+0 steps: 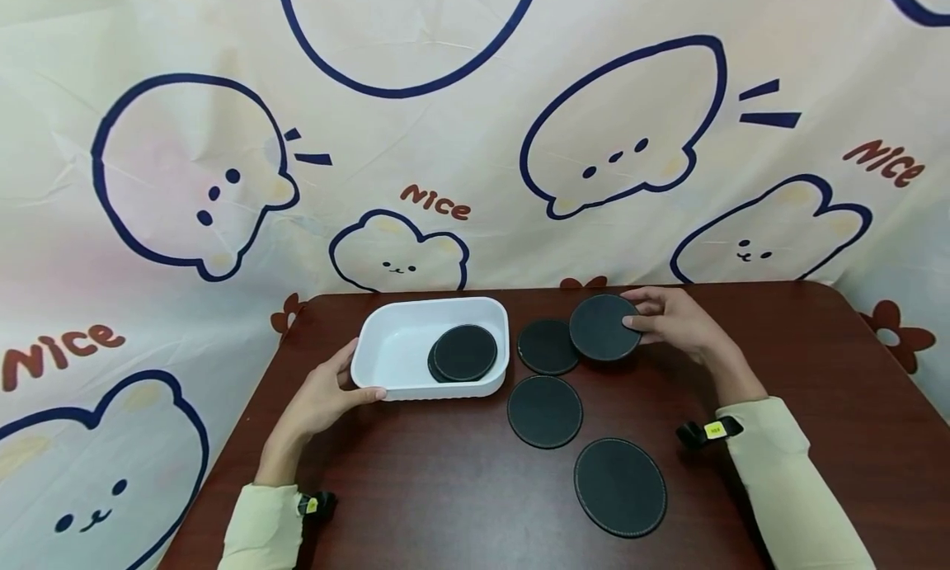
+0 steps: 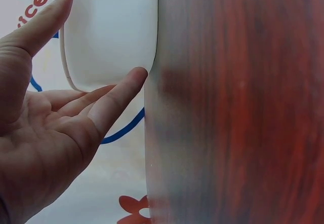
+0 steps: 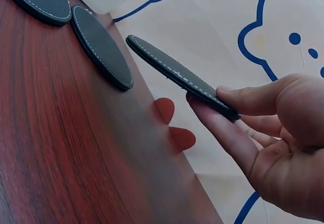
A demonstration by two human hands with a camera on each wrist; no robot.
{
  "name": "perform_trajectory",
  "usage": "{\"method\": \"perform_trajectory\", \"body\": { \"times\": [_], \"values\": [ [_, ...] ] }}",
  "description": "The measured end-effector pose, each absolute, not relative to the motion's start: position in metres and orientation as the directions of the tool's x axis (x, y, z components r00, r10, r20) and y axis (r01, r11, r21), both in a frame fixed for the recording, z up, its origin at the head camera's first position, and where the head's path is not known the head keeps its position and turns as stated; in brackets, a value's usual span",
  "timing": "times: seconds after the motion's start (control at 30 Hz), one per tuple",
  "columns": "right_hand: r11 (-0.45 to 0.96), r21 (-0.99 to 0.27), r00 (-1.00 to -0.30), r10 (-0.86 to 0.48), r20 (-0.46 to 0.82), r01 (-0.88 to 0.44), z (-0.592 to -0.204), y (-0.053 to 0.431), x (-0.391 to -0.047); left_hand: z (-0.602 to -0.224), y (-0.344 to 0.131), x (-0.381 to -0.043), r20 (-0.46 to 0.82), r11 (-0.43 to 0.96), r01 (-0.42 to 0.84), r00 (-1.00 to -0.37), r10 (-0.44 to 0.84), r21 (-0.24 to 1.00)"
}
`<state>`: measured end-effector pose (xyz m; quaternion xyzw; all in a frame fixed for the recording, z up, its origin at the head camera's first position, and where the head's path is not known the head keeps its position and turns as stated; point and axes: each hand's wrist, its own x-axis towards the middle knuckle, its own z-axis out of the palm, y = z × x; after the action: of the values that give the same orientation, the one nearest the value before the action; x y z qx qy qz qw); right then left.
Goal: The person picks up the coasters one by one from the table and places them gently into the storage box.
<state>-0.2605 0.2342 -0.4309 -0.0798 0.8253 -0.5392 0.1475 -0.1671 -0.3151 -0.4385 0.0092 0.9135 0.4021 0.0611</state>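
Observation:
My right hand (image 1: 671, 322) pinches a round black coaster (image 1: 603, 328) with light edge stitching, thumb on top and fingers beneath. In the right wrist view the held coaster (image 3: 177, 74) is tilted and raised off the table. At the left, my left hand (image 1: 322, 397) holds the near left corner of a white plastic tray (image 1: 393, 347), thumb at the front rim and fingers along the end wall. Inside the tray, at its right side, two coasters (image 1: 465, 353) lie overlapped. The held coaster overlaps the edge of a coaster (image 1: 545, 351) on the table in the head view.
Two more black coasters lie flat on the dark wooden table (image 1: 445, 487): one coaster (image 1: 545, 412) near the tray's front right corner, another coaster (image 1: 620, 487) closer to me. A printed cloth (image 1: 475, 141) hangs behind the table's back edge.

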Motion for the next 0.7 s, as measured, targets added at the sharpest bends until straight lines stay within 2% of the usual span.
{"method": "perform_trajectory", "body": {
  "times": [0.33,0.7],
  "values": [
    [0.308,-0.951,-0.941,-0.314,-0.126,0.025,-0.429,0.223,-0.257,-0.439,-0.316,-0.168,-0.094,0.683,-0.018,-0.993,0.075,0.730],
    [0.263,-0.964,-0.943,-0.308,-0.126,0.043,-0.430,0.209,-0.255,-0.439,-0.316,-0.166,-0.084,0.681,-0.009,-0.993,0.078,0.732]
  ]
}}
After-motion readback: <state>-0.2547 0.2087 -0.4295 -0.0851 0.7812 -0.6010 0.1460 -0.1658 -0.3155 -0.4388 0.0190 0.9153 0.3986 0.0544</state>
